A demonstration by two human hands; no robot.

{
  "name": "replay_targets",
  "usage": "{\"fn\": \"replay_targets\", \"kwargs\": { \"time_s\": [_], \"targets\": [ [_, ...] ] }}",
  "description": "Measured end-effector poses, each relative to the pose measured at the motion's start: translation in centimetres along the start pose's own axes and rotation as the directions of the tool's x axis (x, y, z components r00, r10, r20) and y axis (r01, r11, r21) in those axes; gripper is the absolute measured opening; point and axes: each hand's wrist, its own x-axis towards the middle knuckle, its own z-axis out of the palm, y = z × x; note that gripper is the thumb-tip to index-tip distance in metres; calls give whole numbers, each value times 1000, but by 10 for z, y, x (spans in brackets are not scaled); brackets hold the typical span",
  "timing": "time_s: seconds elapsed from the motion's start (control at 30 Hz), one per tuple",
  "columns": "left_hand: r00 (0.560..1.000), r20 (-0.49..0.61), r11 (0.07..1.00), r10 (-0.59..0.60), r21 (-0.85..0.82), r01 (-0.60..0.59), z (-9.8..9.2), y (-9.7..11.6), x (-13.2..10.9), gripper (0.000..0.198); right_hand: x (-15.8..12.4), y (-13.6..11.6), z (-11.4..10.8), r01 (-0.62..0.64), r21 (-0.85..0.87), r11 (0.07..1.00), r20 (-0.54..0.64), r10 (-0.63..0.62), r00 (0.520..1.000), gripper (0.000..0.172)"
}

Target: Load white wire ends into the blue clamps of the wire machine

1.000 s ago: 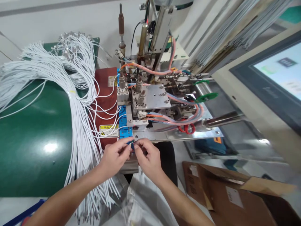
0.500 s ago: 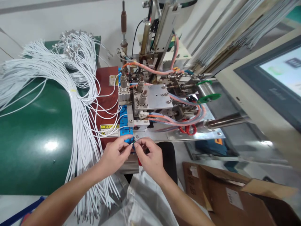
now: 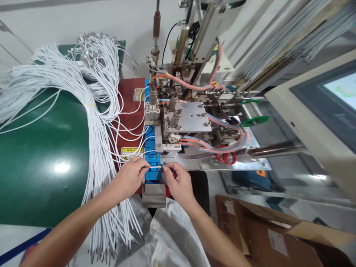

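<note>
A white cable (image 3: 155, 167) is stretched between my two hands, over the row of blue fixture blocks (image 3: 151, 175) at the machine's near end. My left hand (image 3: 132, 175) pinches it on the left side of the blocks. At the cable's end, my right hand (image 3: 178, 182) has thumb and forefinger closed; the tip is mostly hidden by the fingers. Other white cables (image 3: 132, 129) run from the blocks across a red-brown plate (image 3: 129, 94) toward a large bundle of white cables (image 3: 96, 155).
The bundle lies on a green mat (image 3: 41, 167). Right of the blocks stands the machine, with a metal plate (image 3: 191, 120) and orange hoses (image 3: 191, 86). A green-flanged spool (image 3: 254, 121), a screen unit (image 3: 328, 92) and a cardboard box (image 3: 258, 233) are farther right.
My hands have drawn apart, my left one moving left, so a straight length of white cable now shows between them over the blue blocks. The camera view has shifted slightly.
</note>
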Motion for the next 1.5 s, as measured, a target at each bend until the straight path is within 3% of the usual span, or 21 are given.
{"fn": "replay_targets", "kwargs": {
  "time_s": [0.13, 0.3, 0.4, 0.5, 0.6, 0.77, 1.07, 1.23, 1.43, 1.5],
  "targets": [
    [1000, -17, 997, -16, 71, 17, 3, 1, 1, 16, 5, 5, 1, -16, -71, 997, 28, 18, 999, 17],
    [999, -29, 998, 24, 62, -22, 5, -3, 1, 19, 7, 18, 0, -16, 34, 999, 71, 14, 997, 21],
    [998, -33, 998, 45, 36, -44, 7, -8, 2, 19, 9, 16, -5, 95, -47, 994, 26, -94, 995, 28],
    [997, -44, 997, 65, 54, -63, 7, -9, 2, 20, 14, 9, -5, 259, -196, 946, 60, -252, 966, 28],
    [996, -43, 994, 83, 67, -80, 7, -9, 1, 22, 17, 8, 2, 314, -247, 917, 51, -311, 949, 30],
    [999, -10, 989, 36, 142, -34, 8, -6, -1, 20, 12, 14, 15, 215, -116, 970, -45, -221, 974, 33],
    [994, 109, 874, -6, 484, -47, 1, 17, -6, 23, 11, 12, 16, 148, -8, 989, -52, -148, 988, 35],
    [990, 21, 911, 142, 388, -139, 6, 2, -9, 22, 13, 15, 9, 68, 161, 985, -107, -51, 993, 38],
    [975, -101, 939, 199, 303, -160, 6, -8, -12, 25, 14, 13, -7, 75, 327, 942, -188, -13, 982, 42],
    [978, -56, 940, 203, 290, -179, -3, -4, -17, 23, 13, 15, -12, 83, 351, 933, -191, -16, 981, 42]
  ]
}}
